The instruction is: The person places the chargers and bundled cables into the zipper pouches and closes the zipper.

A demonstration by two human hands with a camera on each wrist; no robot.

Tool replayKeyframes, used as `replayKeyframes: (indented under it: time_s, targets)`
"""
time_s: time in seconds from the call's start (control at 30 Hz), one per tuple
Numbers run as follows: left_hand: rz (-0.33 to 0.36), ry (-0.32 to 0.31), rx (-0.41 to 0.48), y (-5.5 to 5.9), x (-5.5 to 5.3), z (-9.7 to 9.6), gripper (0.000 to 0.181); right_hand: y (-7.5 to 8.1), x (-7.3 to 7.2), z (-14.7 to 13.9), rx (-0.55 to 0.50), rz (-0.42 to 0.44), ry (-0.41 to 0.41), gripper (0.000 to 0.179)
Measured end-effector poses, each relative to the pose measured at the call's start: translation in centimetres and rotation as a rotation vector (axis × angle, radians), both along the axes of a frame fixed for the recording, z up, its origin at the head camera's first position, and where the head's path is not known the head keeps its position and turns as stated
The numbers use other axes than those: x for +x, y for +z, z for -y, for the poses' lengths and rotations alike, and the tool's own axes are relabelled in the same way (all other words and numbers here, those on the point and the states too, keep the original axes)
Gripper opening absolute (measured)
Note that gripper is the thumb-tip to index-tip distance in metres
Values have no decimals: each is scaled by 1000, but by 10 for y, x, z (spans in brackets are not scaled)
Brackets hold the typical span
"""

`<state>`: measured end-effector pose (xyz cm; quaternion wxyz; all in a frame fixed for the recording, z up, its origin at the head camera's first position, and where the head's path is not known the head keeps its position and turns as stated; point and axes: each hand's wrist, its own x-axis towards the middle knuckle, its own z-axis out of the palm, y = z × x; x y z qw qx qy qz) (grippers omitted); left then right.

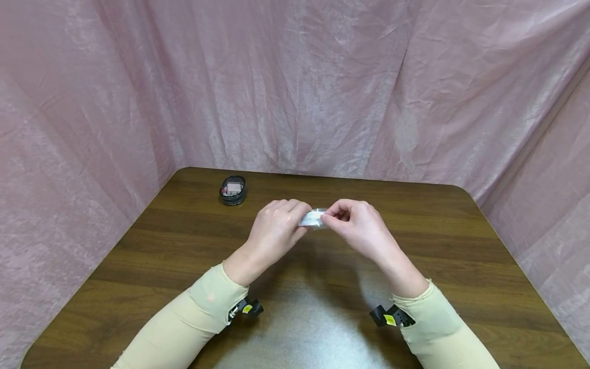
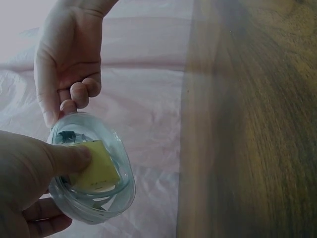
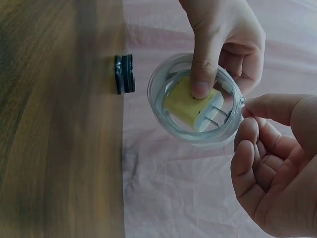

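My left hand (image 1: 278,225) grips a coiled pale, see-through cable (image 3: 161,116), held up above the table. A yellow plug-in charger (image 2: 101,171) sits inside the coil, and my left thumb presses on its flat side. Two metal prongs (image 3: 214,120) stick out of the charger in the right wrist view. With thumb and forefinger, my right hand (image 1: 364,225) pinches the outer edge of the coil. A tiny shiny bit shows at that pinch, too small to make out; the other fingers of this hand are curled. From the head view only the coil's edge is visible between the hands.
A black coiled cable (image 1: 234,200) lies on the brown wooden table (image 1: 138,266) toward the back left, with a pale pink charger (image 1: 234,188) in its middle. Pink curtains (image 1: 295,87) hang behind the table and at its sides.
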<state>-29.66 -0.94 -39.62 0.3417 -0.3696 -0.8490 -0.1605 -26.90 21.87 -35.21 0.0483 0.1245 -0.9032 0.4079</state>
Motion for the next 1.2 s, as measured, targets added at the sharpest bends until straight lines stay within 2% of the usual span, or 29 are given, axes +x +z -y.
replayKeyframes:
  time_s: [0.47, 0.67, 0.93, 1.2]
  targets:
    - [6, 13, 13, 2, -2, 1, 29, 1, -5, -10, 13, -18, -9, 10]
    - [6, 24, 21, 1, -3, 3, 32, 1, -6, -11, 43, -28, -48, 11]
    - [22, 26, 28, 1, -4, 3, 32, 0, -8, -14, 58, -14, -50, 14]
    - [103, 20, 24, 3, -4, 2, 39, 0, -8, -14, 49, -32, -36, 12]
